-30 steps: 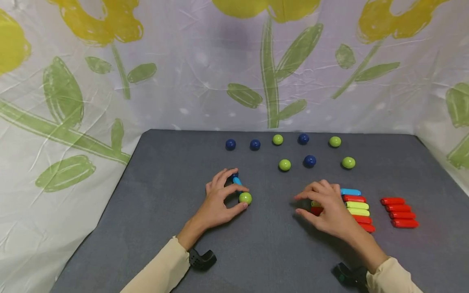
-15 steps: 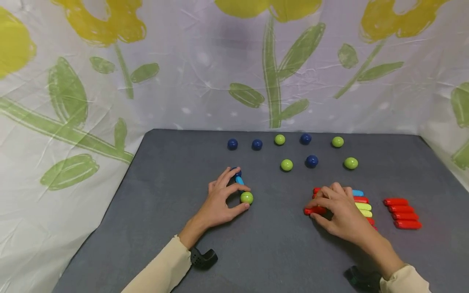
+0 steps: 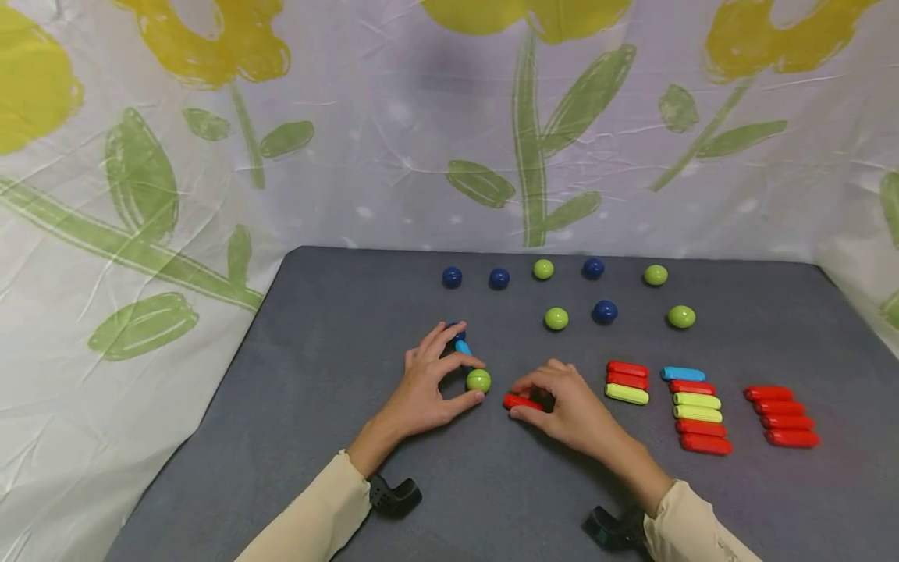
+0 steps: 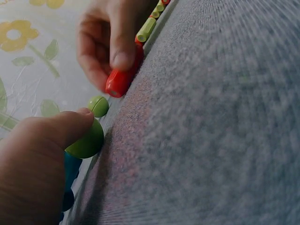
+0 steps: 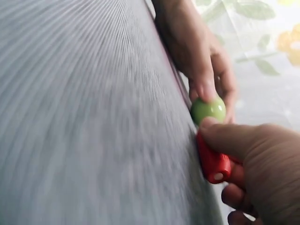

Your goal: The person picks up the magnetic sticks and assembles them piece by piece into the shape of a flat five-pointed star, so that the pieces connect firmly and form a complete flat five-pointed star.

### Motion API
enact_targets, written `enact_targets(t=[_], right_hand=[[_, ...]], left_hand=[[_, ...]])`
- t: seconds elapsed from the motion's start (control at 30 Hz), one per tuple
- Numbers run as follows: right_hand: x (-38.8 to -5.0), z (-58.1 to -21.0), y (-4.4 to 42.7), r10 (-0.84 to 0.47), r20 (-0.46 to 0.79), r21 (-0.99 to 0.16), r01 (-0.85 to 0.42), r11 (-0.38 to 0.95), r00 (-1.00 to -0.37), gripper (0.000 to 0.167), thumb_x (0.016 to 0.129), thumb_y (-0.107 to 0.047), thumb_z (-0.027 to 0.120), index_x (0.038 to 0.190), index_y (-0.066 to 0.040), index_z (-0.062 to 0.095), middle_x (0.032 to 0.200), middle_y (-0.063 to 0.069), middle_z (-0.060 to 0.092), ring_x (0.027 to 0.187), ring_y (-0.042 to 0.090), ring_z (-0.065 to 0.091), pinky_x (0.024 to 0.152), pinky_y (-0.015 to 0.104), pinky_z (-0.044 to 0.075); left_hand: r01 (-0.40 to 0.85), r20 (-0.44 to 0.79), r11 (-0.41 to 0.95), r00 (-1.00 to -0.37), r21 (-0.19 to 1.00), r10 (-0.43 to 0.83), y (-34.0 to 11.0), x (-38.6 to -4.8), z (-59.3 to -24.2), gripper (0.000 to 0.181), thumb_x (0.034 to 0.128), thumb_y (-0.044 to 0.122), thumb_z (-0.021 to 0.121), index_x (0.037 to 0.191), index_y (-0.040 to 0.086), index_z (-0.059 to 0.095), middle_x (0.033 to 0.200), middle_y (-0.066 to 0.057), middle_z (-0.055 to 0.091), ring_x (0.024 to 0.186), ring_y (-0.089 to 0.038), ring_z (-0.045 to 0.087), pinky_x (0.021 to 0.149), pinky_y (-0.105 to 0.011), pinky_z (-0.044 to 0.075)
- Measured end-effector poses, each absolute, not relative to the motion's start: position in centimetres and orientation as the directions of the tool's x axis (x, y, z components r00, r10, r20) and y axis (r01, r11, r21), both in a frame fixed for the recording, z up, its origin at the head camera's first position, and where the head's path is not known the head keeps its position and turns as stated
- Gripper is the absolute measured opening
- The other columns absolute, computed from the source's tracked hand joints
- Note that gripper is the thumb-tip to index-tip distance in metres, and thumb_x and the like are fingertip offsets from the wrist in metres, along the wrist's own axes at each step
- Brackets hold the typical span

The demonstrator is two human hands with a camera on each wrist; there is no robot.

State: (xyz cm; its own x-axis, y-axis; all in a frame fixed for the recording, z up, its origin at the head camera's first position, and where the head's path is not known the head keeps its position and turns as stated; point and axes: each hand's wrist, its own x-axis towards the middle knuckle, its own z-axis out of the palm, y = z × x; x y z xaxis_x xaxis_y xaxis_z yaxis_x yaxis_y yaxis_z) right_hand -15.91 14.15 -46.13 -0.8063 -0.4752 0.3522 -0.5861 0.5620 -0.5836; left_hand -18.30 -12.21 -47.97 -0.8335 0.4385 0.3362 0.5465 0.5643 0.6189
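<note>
My left hand [image 3: 417, 394] pinches a glossy green ball [image 3: 479, 381] between thumb and index finger, low at the table. A light blue rod [image 3: 463, 346] runs from behind that ball to a dark blue ball [image 3: 460, 333], where another fingertip rests; the rod's lower end is hidden. From the right, my right hand [image 3: 569, 406] holds a short red rod [image 3: 520, 401] between thumb and fingers, its free end pointing at the green ball with a small gap in the head view. The right wrist view shows the red rod [image 5: 213, 161] under the thumb, close to the green ball [image 5: 209, 110].
Several green and dark blue balls [image 3: 605, 312] lie along the back of the grey table [image 3: 351, 312]. On the right are a short stack of red and yellow-green rods [image 3: 627, 393], a mixed column with a blue rod [image 3: 683, 374], and a red column [image 3: 788, 422]. Flowered cloth [image 3: 393, 156] hangs behind.
My right hand has taken a red rod from the nearest stack and carried it left toward the green ball. The left hand keeps its grip in place.
</note>
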Motion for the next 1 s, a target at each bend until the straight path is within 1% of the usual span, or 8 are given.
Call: enact_targets(t=[0.13, 0.23, 0.5, 0.63, 0.77, 0.87, 0.93, 1.0], right_hand=[[-16.5, -46.5, 13.0, -0.453, 0.357, -0.621, -0.569, 0.538, -0.817, 0.021, 0.081, -0.021, 0.087, 0.099, -0.019, 0.077, 0.086, -0.010, 0.070, 0.075, 0.006, 0.052, 0.070, 0.025, 0.045], [-16.7, -46.8, 12.5, -0.434, 0.358, -0.654, -0.554, 0.515, -0.827, 0.021, 0.081, -0.020, 0.087, 0.100, -0.018, 0.078, 0.087, -0.008, 0.070, 0.074, 0.007, 0.055, 0.068, 0.024, 0.047], [-16.6, -47.0, 12.1, -0.418, 0.381, -0.688, -0.555, 0.468, -0.825, 0.022, 0.082, -0.018, 0.086, 0.102, -0.017, 0.078, 0.087, -0.007, 0.070, 0.073, 0.008, 0.056, 0.067, 0.024, 0.048], [-16.7, -47.1, 12.1, -0.390, 0.397, -0.709, -0.547, 0.445, -0.831, 0.018, 0.085, -0.017, 0.083, 0.102, -0.015, 0.078, 0.088, -0.008, 0.070, 0.075, 0.009, 0.057, 0.067, 0.026, 0.049], [-17.1, -47.2, 12.2, -0.275, 0.432, -0.726, -0.512, 0.458, -0.859, 0.015, 0.086, -0.012, 0.081, 0.100, -0.011, 0.077, 0.089, -0.004, 0.069, 0.073, 0.011, 0.057, 0.066, 0.027, 0.048], [-17.6, -47.1, 12.5, -0.147, 0.460, -0.722, -0.466, 0.511, -0.875, 0.019, 0.085, -0.008, 0.081, 0.103, -0.010, 0.076, 0.095, 0.003, 0.068, 0.072, 0.014, 0.055, 0.066, 0.027, 0.048], [-18.1, -47.0, 12.7, -0.065, 0.458, -0.725, -0.416, 0.549, -0.886, 0.027, 0.084, -0.007, 0.081, 0.111, -0.008, 0.074, 0.106, 0.010, 0.065, 0.073, 0.016, 0.053, 0.067, 0.027, 0.046], [-18.6, -46.9, 12.9, -0.009, 0.445, -0.724, -0.365, 0.585, -0.896, 0.041, 0.085, -0.006, 0.080, 0.124, -0.006, 0.069, 0.122, 0.015, 0.061, 0.072, 0.017, 0.052, 0.066, 0.027, 0.045]], left_hand=[[0.552, 0.337, 0.556, -0.829, 0.621, 0.446, -12.1, -18.4, -47.9, 0.031, 0.0881, 0.041, 0.079, 0.117, 0.031, 0.073, 0.164, -0.010, 0.036, 0.157, -0.040, 0.017, 0.110, -0.066, 0.023], [0.556, 0.337, 0.555, -0.826, 0.618, 0.452, -12.0, -18.4, -47.9, 0.032, 0.0882, 0.041, 0.079, 0.117, 0.029, 0.073, 0.164, -0.011, 0.036, 0.157, -0.041, 0.017, 0.110, -0.066, 0.023], [0.558, 0.339, 0.557, -0.825, 0.616, 0.452, -12.0, -18.3, -48.0, 0.028, 0.0892, 0.039, 0.077, 0.115, 0.031, 0.071, 0.165, -0.009, 0.035, 0.158, -0.040, 0.015, 0.111, -0.066, 0.022], [0.537, 0.328, 0.561, -0.839, 0.630, 0.435, -12.1, -18.3, -48.1, 0.023, 0.0896, 0.032, 0.073, 0.112, 0.029, 0.069, 0.166, -0.006, 0.033, 0.158, -0.040, 0.014, 0.111, -0.066, 0.022], [0.536, 0.336, 0.558, -0.840, 0.633, 0.426, -12.2, -18.3, -48.1, 0.029, 0.0848, 0.023, 0.068, 0.113, 0.026, 0.071, 0.166, -0.004, 0.032, 0.157, -0.040, 0.013, 0.111, -0.066, 0.021], [0.580, 0.362, 0.552, -0.811, 0.599, 0.460, -12.2, -18.3, -48.1, 0.032, 0.0867, 0.024, 0.069, 0.119, 0.028, 0.072, 0.166, -0.006, 0.032, 0.156, -0.043, 0.013, 0.108, -0.068, 0.022], [0.616, 0.377, 0.548, -0.784, 0.565, 0.493, -12.2, -18.3, -48.1, 0.031, 0.0892, 0.030, 0.072, 0.120, 0.031, 0.073, 0.166, -0.008, 0.032, 0.156, -0.045, 0.013, 0.107, -0.069, 0.023], [0.643, 0.379, 0.545, -0.762, 0.539, 0.524, -12.2, -18.3, -48.1, 0.030, 0.0901, 0.036, 0.075, 0.120, 0.033, 0.073, 0.166, -0.009, 0.031, 0.156, -0.045, 0.012, 0.107, -0.070, 0.022]])
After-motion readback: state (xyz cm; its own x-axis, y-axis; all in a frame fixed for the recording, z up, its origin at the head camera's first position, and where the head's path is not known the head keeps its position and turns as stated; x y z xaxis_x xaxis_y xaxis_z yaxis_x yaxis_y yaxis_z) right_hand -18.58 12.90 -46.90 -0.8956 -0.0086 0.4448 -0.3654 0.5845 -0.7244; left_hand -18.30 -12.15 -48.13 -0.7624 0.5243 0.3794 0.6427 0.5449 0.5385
